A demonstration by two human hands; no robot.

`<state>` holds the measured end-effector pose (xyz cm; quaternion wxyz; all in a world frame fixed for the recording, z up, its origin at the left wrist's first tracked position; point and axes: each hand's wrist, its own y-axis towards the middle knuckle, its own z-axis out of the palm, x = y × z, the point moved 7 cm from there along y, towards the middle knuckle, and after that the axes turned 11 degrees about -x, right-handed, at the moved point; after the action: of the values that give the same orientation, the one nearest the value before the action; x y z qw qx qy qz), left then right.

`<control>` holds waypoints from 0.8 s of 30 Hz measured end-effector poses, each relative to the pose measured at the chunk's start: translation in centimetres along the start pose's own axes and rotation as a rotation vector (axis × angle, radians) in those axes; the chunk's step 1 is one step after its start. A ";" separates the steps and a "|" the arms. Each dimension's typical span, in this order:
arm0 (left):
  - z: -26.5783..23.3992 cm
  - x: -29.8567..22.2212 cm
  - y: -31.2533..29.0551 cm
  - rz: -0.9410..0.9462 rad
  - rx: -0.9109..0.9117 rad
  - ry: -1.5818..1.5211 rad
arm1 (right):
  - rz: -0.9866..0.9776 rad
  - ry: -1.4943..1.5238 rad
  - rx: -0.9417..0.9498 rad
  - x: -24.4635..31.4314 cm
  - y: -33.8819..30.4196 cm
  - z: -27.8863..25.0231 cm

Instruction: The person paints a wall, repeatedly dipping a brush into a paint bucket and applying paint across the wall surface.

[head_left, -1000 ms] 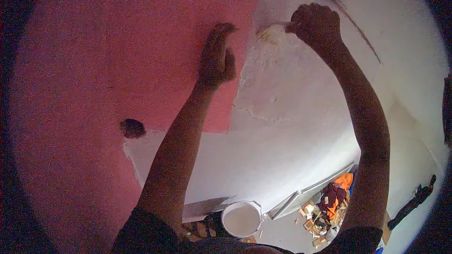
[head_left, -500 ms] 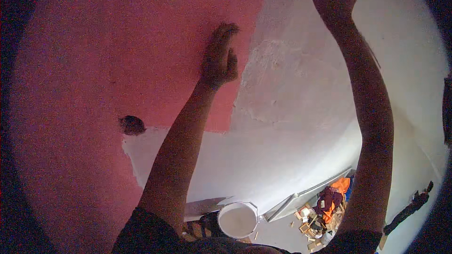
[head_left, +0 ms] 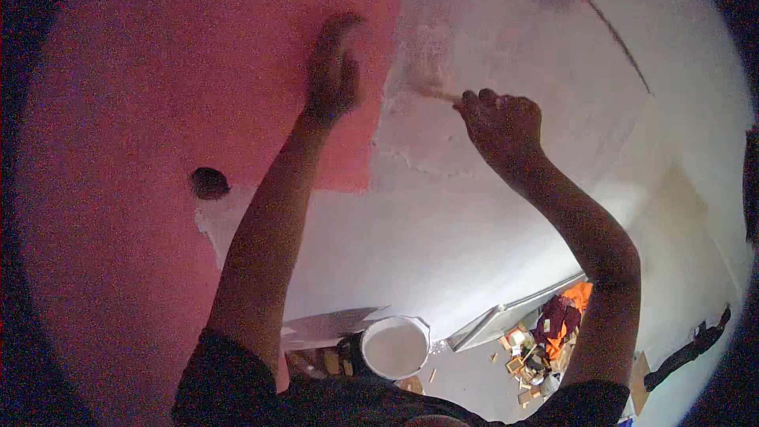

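My right hand [head_left: 504, 128] is closed round a small pale tool [head_left: 438, 93] in front of the whitish wall surface [head_left: 466, 229]. Motion blurs the tool's far end, so I cannot tell whether it is a brush or a scraper. Up in front of the pink wall surface [head_left: 142, 87], my left hand [head_left: 334, 67] is empty, its fingers loosely bent and the thumb apart. Whether it touches the wall is unclear. The ragged border between pink and white runs between the two hands.
A round dark hole [head_left: 210, 183] marks the pink surface. Below stands a white bucket [head_left: 429, 341] with whitish contents. Orange and maroon cloths [head_left: 558, 318] lie beside scattered wood pieces [head_left: 518, 365] on the floor. A dark line [head_left: 613, 32] crosses the upper right.
My right hand has swung down and left with the tool, from the top edge to mid-wall. My left hand appears slightly further left and higher, as the whole view has shifted.
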<state>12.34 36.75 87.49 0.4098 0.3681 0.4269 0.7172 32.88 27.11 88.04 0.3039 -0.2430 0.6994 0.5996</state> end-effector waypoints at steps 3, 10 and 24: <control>-1.5 -2.6 -4.6 -0.089 -0.046 -0.026 | 0.092 0.088 -0.060 0.6 -6.9 1.7; -10.8 -16.9 -26.7 -1.094 0.106 -0.115 | 0.659 0.558 0.746 13.9 -32.7 3.9; -15.0 -36.6 -53.6 -1.383 1.703 -0.442 | 0.984 1.209 1.296 41.3 -61.4 -3.4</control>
<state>28.21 15.12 26.51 0.4016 0.3316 0.8091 -0.2723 46.89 14.76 16.33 -0.3085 0.0209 0.9491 -0.0605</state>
